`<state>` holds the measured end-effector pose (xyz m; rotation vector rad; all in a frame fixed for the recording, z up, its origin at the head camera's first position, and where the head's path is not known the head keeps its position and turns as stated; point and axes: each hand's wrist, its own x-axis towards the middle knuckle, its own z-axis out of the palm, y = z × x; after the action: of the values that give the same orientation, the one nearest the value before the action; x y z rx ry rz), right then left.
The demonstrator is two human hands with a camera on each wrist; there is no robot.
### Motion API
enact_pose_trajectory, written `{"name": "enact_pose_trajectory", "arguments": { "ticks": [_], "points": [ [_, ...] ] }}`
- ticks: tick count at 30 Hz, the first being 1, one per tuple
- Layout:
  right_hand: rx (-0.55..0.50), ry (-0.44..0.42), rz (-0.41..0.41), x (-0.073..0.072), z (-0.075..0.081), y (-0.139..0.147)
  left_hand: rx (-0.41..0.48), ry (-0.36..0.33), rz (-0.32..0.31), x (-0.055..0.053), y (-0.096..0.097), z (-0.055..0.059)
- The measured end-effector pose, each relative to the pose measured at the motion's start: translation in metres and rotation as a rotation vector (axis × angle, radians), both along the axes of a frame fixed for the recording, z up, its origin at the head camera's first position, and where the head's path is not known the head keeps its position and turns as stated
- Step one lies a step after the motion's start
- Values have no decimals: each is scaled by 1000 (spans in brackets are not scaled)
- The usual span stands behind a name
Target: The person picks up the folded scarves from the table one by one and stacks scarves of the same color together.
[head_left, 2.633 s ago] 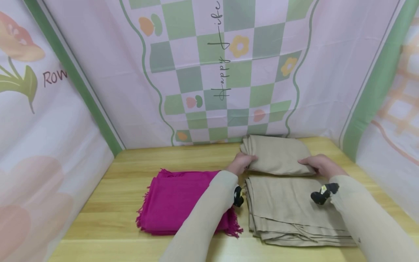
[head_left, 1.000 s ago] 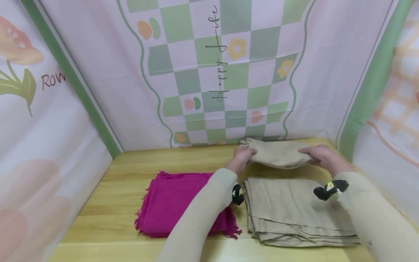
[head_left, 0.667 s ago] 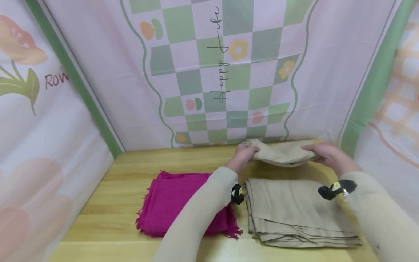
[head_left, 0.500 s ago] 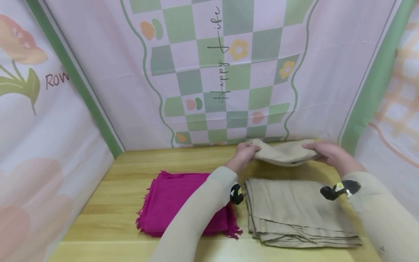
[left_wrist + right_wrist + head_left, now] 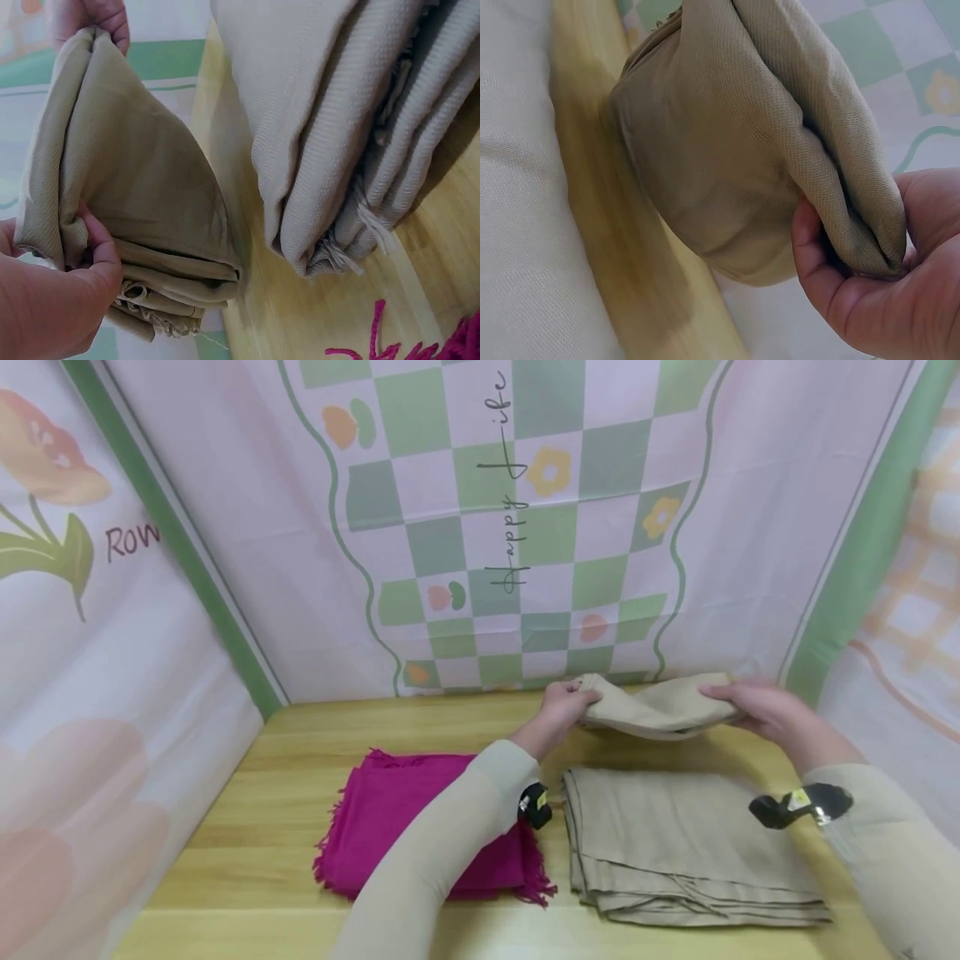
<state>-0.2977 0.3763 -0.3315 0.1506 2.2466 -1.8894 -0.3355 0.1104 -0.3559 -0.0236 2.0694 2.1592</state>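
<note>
Both hands hold a folded beige scarf (image 5: 652, 710) up at the back right of the table, its middle sagging between them. My left hand (image 5: 558, 714) pinches its left end, thumb on the near side; the left wrist view shows tasselled fringe (image 5: 169, 322) at that end. At the right end, my right hand (image 5: 765, 714) grips the folded edge (image 5: 855, 225) between thumb and fingers. A larger folded beige scarf (image 5: 682, 827) lies on the table in front, with layered edges facing the near side. To its left lies a folded magenta scarf (image 5: 405, 818), partly covered by the left sleeve.
The wooden table (image 5: 240, 827) meets a checkered fabric backdrop (image 5: 517, 527) just behind the held scarf. Fabric walls stand on the left (image 5: 112, 710) and right (image 5: 892, 727). A black wrist camera (image 5: 802, 806) sits on the right cuff, another (image 5: 535, 806) on the left.
The held scarf has risen from lying behind the larger beige scarf and now sags between the hands. The right hand has shifted slightly right and the arms have spread. The scarves on the table stay put.
</note>
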Motion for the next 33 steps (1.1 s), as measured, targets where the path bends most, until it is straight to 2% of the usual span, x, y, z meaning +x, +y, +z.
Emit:
{"name": "enact_pose_trajectory", "arguments": {
  "ticks": [9, 17, 25, 33],
  "points": [
    [31, 28, -1, 10, 5, 3, -43, 72, -32, 9, -6, 8],
    [8, 35, -3, 21, 13, 0, -67, 103, -59, 18, -9, 14],
    [62, 50, 5, 32, 21, -3, -83, 128, -74, 24, -15, 20],
    [-21, 77, 3, 46, 26, -4, -46, 146, -114, 35, -21, 26]
  ]
}}
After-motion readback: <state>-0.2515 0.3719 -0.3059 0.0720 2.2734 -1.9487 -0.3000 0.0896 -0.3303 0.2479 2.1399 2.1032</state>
